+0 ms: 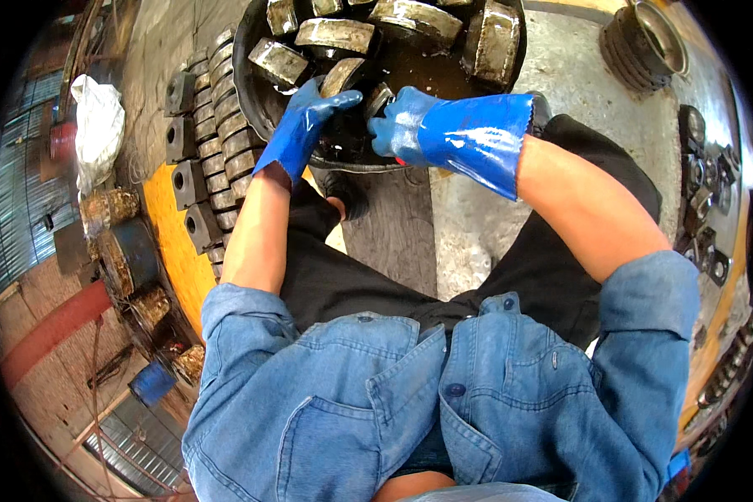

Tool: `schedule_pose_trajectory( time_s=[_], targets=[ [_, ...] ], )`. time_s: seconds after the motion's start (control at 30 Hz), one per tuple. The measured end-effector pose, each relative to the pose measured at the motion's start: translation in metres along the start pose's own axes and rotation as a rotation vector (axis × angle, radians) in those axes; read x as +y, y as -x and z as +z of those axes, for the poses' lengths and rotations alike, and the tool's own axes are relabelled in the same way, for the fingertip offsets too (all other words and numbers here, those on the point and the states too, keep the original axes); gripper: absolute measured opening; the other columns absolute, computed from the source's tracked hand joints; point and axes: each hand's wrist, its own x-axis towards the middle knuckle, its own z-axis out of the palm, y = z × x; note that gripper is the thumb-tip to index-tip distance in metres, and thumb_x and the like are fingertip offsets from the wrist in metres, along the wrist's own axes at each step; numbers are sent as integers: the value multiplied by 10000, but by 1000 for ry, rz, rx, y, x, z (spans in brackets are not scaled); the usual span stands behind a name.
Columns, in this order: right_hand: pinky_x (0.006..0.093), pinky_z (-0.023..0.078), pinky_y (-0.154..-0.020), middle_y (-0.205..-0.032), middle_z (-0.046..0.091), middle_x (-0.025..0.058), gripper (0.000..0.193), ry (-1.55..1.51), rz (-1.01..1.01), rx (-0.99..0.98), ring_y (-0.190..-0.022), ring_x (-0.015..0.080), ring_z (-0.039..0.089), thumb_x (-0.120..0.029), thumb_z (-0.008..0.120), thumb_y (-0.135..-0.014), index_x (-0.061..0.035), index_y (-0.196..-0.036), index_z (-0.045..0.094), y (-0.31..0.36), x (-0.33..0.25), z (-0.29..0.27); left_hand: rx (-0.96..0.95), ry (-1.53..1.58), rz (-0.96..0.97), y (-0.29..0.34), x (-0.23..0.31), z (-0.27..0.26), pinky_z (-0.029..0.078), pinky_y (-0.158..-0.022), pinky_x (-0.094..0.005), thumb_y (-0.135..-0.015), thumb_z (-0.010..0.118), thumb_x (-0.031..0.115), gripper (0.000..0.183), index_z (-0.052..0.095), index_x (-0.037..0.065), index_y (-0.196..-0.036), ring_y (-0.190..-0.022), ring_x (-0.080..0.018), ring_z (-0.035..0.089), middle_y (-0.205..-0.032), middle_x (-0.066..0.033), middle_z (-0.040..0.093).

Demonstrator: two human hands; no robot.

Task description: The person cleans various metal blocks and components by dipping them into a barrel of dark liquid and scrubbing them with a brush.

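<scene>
Both my hands wear long blue rubber gloves and are over the near part of a round black tub (244,99). The tub holds dark, oily liquid and several thick, greasy metal rings (335,35). My left hand (314,109) is open beside a small metal ring piece (343,76), one digit stretched to the right. My right hand (406,125) has its fingers curled beside another metal piece (380,99). A small red bit (400,161) shows under that glove; what the fingers hold is hidden.
Stacked ribbed metal rings (217,142) and dark blocks with holes (201,227) line the left side. A white sack (99,134) is farther left. A rusty cylindrical part (644,46) stands at the far right, with small dark parts (703,176) along the right edge.
</scene>
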Motion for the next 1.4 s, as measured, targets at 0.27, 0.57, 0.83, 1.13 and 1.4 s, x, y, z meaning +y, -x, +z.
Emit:
schedule_pose_trajectory(
  time_s=[0.27, 0.57, 0.83, 1.13, 1.4],
  targets=[
    [486, 592, -887, -1226, 683, 48, 322, 15, -1, -60, -1125, 285, 716, -160, 740, -856, -181, -1177, 720, 5, 3, -13, 53, 201, -61, 36, 10, 4, 586, -816, -337, -814, 880, 338, 633, 656, -9, -1295, -952, -197, 708, -1108, -117, 738],
    [477, 610, -777, -1164, 682, 38, 230, 165, -132, 30, -977, 294, 753, -158, 741, -831, -161, -1060, 715, -7, -9, 8, -161, 684, -83, 24, -31, -28, 577, -868, -324, -930, 763, 245, 488, 652, -39, -1311, -972, -207, 714, -1125, -111, 745],
    [475, 590, -644, -1002, 683, 86, 196, 225, -414, 452, -816, 299, 732, -153, 709, -794, -170, -989, 716, -57, -2, 37, -96, 595, -81, 1, -65, -39, 512, -1007, -345, -1047, 601, 413, 516, 647, 16, -1375, -1136, -224, 668, -1279, -115, 712],
    [453, 589, -851, -1362, 668, 90, 283, 140, -17, 110, -1047, 333, 710, -189, 624, -934, -179, -1202, 714, -114, 16, 43, -11, 645, -47, -5, -68, -27, 487, -1025, -350, -1089, 493, 480, 554, 675, 33, -1361, -1120, -233, 661, -1281, -133, 719],
    [426, 592, -859, -998, 782, 134, 306, -471, 405, 577, -955, 354, 743, -209, 747, -886, -104, -1173, 750, -115, -22, 31, 76, 424, -7, -4, -76, -34, 432, -1088, -387, -1051, 493, 537, 639, 668, 8, -1366, -1216, -305, 623, -1338, -198, 681]
  ],
)
